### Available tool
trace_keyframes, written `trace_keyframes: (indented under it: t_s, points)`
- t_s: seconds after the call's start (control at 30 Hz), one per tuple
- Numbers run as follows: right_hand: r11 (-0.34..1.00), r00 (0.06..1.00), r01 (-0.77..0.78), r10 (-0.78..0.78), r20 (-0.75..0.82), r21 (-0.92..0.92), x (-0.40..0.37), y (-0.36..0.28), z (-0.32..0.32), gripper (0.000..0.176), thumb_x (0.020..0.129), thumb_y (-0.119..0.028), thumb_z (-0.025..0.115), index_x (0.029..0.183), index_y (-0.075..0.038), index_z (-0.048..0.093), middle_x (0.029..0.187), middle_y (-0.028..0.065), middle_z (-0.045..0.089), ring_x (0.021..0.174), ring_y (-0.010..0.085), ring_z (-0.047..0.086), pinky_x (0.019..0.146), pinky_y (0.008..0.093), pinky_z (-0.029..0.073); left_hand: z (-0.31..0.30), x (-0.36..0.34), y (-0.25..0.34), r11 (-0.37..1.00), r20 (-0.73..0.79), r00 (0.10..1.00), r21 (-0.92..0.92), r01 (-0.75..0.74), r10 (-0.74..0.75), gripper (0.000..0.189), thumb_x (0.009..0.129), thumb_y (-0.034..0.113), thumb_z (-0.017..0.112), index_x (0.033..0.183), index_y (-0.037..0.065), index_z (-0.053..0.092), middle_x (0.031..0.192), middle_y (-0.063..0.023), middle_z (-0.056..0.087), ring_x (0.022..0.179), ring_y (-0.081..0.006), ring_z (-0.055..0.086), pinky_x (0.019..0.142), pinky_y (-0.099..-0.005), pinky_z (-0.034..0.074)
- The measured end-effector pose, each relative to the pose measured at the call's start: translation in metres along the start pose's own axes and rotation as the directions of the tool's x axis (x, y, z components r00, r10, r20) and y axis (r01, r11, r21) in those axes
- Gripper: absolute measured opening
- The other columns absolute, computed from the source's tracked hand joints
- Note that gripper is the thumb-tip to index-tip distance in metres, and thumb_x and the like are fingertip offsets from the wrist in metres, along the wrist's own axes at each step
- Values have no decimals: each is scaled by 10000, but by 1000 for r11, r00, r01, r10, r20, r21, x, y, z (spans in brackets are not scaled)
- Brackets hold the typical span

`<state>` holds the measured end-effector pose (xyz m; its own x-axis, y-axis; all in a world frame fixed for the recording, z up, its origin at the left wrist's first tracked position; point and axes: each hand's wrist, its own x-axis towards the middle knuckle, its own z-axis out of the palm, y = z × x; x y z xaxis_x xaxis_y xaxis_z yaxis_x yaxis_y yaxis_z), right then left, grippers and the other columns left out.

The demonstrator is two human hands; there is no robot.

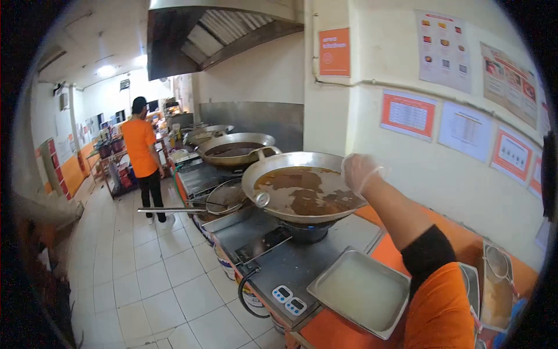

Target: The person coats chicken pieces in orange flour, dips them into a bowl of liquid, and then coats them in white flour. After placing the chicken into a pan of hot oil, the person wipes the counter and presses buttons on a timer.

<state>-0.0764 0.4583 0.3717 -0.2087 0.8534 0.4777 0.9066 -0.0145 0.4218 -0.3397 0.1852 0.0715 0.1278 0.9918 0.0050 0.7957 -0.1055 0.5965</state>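
My right hand [361,173], in a clear plastic glove, is at the right rim of a large wok [279,160]. Its fingers look curled, and whatever they hold, if anything, is hidden. Brown oil with foamy patches fills much of the wok, which sits on a burner [308,231]. Below my forearm, a rectangular metal tray [401,311] contains pale, cloudy liquid. Two small digital timers [289,299] lie beside the tray's left edge. My left hand is out of view.
A long-handled strainer [226,198] rests left of the wok, its handle jutting over the aisle. Another wok [232,139] stands behind. A person in an orange shirt [138,145] stands farther back. Metal containers [498,291] sit at right, by the wall.
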Motion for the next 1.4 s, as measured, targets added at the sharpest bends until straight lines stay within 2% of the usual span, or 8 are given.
trace_keyframes:
  t_s: [0.23,0.4,0.5,0.73,0.97,1.1,1.23,1.4]
  points:
    - [995,928,-48,75,364,-83,-199,66,-54,146,625,-157,489,646,-50,585,651,76,550,586,205,531,484,335,413,28,13,7,937,-137,941,213,-278,310,632,651,447,624,1130,134,357,1184,-89,294,934,-280,456,792,-485,380]
    - [984,882,-5,89,463,-179,-369,129,20,182,618,-189,482,683,-57,589,693,70,555,623,211,521,485,411,396,32,29,138,655,-594,436,214,-724,676,534,666,386,604,1086,102,436,941,-122,473,913,-333,467,705,-413,420]
    - [970,592,-163,244,769,-182,-446,142,47,224,717,-268,463,765,-102,606,714,76,576,721,222,566,582,402,448,55,30,181,520,-321,493,-1,-854,809,532,582,419,637,986,93,516,1058,-129,415,955,-325,421,750,-406,386]
    - [821,792,-443,171,586,360,-544,149,42,378,731,-339,452,992,-70,499,960,101,516,894,236,505,748,380,418,98,-2,328,76,67,79,54,-996,995,637,611,541,554,1064,100,479,1093,-148,401,1021,-357,374,843,-484,294]
    - [619,840,-370,-95,534,693,-577,127,7,468,755,-338,429,1097,-20,394,1075,132,447,931,231,469,806,360,377,285,5,311,290,283,107,-956,-51,953,577,781,531,329,1239,182,291,1242,-88,319,1135,-293,293,935,-443,223]
    - [571,920,-282,-68,387,771,-602,119,26,473,756,-285,438,1126,1,364,1091,149,432,916,233,466,802,360,375,308,19,297,214,267,-243,133,968,932,549,811,509,277,1248,177,272,1291,-94,259,1156,-290,267,924,-414,252]
    - [799,847,59,-357,394,598,-642,131,51,436,758,-229,445,1123,4,399,1127,140,432,911,257,494,781,350,396,296,24,291,-417,402,-153,905,-85,903,521,810,473,289,1242,183,278,1305,-81,238,1168,-286,251,913,-465,221]
    - [623,629,-335,-411,660,707,-622,176,-63,378,745,-235,498,1060,-26,484,1065,141,490,895,283,514,789,355,401,265,11,308,-485,473,-111,833,-265,874,486,800,419,320,1230,195,294,1317,-58,217,1183,-280,232,898,-556,161]
